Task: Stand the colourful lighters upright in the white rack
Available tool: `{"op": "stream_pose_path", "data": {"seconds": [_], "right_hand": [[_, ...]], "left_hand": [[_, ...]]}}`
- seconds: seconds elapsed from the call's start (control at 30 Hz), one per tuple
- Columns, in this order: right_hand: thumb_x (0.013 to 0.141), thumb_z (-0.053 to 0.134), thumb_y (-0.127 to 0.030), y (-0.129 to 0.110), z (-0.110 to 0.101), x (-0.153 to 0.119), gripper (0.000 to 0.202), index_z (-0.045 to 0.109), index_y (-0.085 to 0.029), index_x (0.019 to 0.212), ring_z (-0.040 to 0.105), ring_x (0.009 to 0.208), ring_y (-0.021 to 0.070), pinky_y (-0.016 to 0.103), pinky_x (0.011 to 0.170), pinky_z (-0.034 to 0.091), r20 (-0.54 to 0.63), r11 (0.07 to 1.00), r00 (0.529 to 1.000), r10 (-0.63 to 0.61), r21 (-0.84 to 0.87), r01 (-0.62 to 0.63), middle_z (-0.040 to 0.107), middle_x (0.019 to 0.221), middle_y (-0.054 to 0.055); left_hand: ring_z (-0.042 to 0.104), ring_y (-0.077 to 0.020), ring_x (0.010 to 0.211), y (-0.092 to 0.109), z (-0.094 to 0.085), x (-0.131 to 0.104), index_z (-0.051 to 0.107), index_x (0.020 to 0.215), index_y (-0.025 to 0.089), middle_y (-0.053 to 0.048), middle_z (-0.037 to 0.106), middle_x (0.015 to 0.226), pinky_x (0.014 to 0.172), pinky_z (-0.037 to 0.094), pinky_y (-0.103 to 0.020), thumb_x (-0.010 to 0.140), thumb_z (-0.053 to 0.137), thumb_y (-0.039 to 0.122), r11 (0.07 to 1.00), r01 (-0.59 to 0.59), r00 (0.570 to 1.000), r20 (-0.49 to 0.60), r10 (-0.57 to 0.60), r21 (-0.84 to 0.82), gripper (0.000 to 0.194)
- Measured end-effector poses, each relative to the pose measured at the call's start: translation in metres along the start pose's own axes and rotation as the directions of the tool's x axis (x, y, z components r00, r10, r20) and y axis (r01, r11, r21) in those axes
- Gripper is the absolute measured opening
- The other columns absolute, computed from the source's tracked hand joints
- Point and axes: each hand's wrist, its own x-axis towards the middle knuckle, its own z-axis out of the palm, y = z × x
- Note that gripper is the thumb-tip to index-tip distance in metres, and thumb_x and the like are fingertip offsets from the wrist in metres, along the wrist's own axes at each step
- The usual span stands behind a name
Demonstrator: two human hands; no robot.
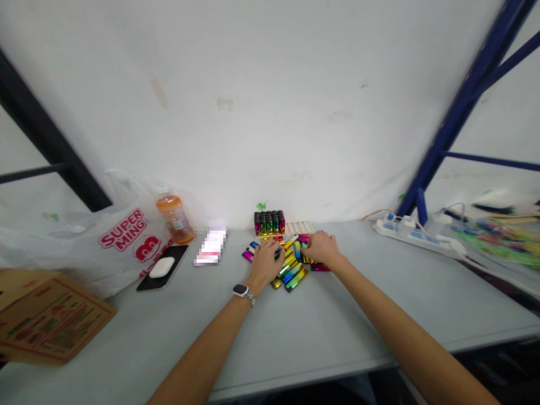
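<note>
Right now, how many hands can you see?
2: the left hand over the left part of the shiny pile, the right hand at its right side. No other hand shows.

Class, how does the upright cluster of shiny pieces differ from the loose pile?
The upright cluster stands in rows; the loose pile lies jumbled. No hand is on the upright cluster; the left hand and right hand are at the loose pile. Both look shiny and multicoloured.
</note>
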Motion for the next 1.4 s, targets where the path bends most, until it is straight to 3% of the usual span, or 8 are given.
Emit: {"op": "stream_pose_path", "data": {"seconds": [0.27,0.43,0.5,0.6,0.73,0.87,1.13,1.4], "right_hand": [[0.076,0.06,-0.039,-0.003,0.007,0.006,0.027,0.072,-0.016,0.083,0.062,0.099,0.0305,0.041,0.087,0.04,-0.006,0.999,1.0,0.006,0.044,-0.006,0.072,0.095,0.016],[0.083,0.054,-0.038,0.004,0.016,0.005,0.022,0.058,-0.018,0.077,0.059,0.076,0.0206,0.032,0.07,0.04,-0.161,0.938,0.983,-0.082,0.32,0.131,0.066,0.078,0.007],[0.086,0.052,-0.041,0.003,0.019,0.002,0.022,0.053,-0.02,0.08,0.054,0.067,0.0169,0.029,0.064,0.039,-0.216,0.819,0.97,-0.113,0.532,0.214,0.06,0.072,0.002],[0.087,0.053,-0.049,-0.006,0.021,-0.008,0.027,0.049,-0.023,0.085,0.05,0.06,0.0146,0.026,0.057,0.039,-0.275,0.484,0.956,-0.101,0.826,0.289,0.053,0.067,-0.003],[0.083,0.059,-0.055,-0.022,0.018,-0.025,0.032,0.045,-0.027,0.092,0.051,0.049,0.0148,0.025,0.046,0.04,-0.154,0.009,0.986,-0.07,0.988,0.155,0.054,0.062,-0.006],[0.078,0.065,-0.05,-0.027,0.016,-0.034,0.034,0.044,-0.028,0.094,0.045,0.043,0.0119,0.02,0.034,0.029,-0.042,-0.168,0.998,-0.048,0.985,0.033,0.055,0.062,-0.008],[0.077,0.05,-0.073,-0.027,0.019,-0.035,0.055,0.052,-0.019,0.068,0.024,0.041,0.0069,0.019,0.036,0.013,0.114,-0.345,0.976,-0.187,0.922,-0.174,0.035,0.047,-0.007],[0.085,0.041,-0.064,-0.034,0.026,-0.032,0.056,0.043,-0.022,0.049,0.023,0.033,0.0076,0.023,0.036,0.013,0.169,-0.146,0.985,0.017,0.975,-0.165,0.032,0.035,-0.005]], "left_hand": [[0.058,-0.0217,0.102,0.0,-0.001,-0.001,0.066,0.087,0.018,-0.007,0.066,0.101,0.088,0.043,-0.037,0.095,0.046,0.026,1.0,-0.006,1.0,-0.005,0.006,-0.01,0.023],[0.058,-0.0216,0.1,-0.001,0.0,0.0,0.066,0.086,0.018,-0.007,0.067,0.1,0.087,0.043,-0.037,0.095,0.047,0.026,0.999,-0.011,1.0,-0.01,0.011,-0.032,0.023],[0.059,-0.0215,0.099,-0.002,0.001,0.001,0.066,0.087,0.019,-0.007,0.067,0.1,0.086,0.043,-0.037,0.095,0.047,0.026,0.999,-0.011,1.0,-0.013,0.011,-0.04,0.022],[0.059,-0.0214,0.098,-0.003,0.002,0.001,0.066,0.085,0.019,-0.007,0.067,0.1,0.085,0.043,-0.036,0.095,0.048,0.026,0.999,-0.008,1.0,-0.023,0.007,-0.045,0.022],[0.059,-0.0219,0.098,-0.002,0.003,0.0,0.065,0.084,0.019,-0.007,0.067,0.102,0.083,0.043,-0.037,0.095,0.047,0.026,0.999,-0.01,1.0,-0.03,0.008,-0.048,0.023],[0.059,-0.0216,0.096,-0.002,0.004,0.0,0.065,0.083,0.019,-0.006,0.068,0.098,0.082,0.042,-0.036,0.094,0.048,0.025,0.998,-0.023,1.0,-0.011,0.023,-0.058,0.021],[0.059,-0.0215,0.096,-0.002,0.004,0.001,0.064,0.082,0.019,-0.006,0.068,0.097,0.082,0.042,-0.036,0.093,0.048,0.025,0.998,-0.029,1.0,-0.007,0.029,-0.055,0.02],[0.06,-0.0224,0.097,-0.002,0.005,0.001,0.066,0.083,0.02,-0.006,0.068,0.096,0.082,0.042,-0.036,0.094,0.048,0.026,0.998,-0.022,1.0,-0.011,0.021,-0.055,0.021]]}}
